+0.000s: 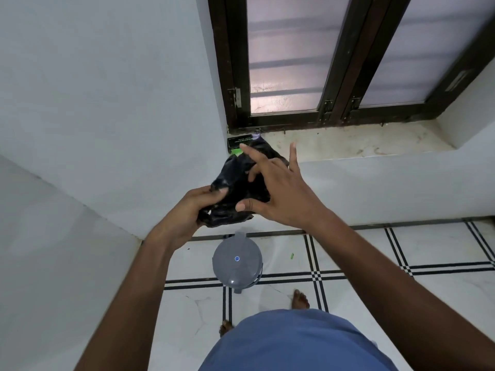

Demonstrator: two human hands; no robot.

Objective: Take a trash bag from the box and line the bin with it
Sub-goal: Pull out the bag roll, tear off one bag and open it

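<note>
A crumpled black trash bag [235,188] is held in the air in front of the wall. My left hand [192,207] grips its lower left end with curled fingers and thumb. My right hand [278,188] lies spread over the bag's right side, thumb touching the lower edge and fingers mostly straight. Behind the bag, the black and green bag box [237,144] sits in the left corner of the window sill, partly hidden. The grey round bin [237,263], lid closed, stands on the floor below my hands.
The stone window sill [348,143] runs right under a dark-framed window [334,76]. White walls close off the left side. The tiled floor [375,277] with black stripes lies to the right of the bin. My bare feet [301,299] stand just behind the bin.
</note>
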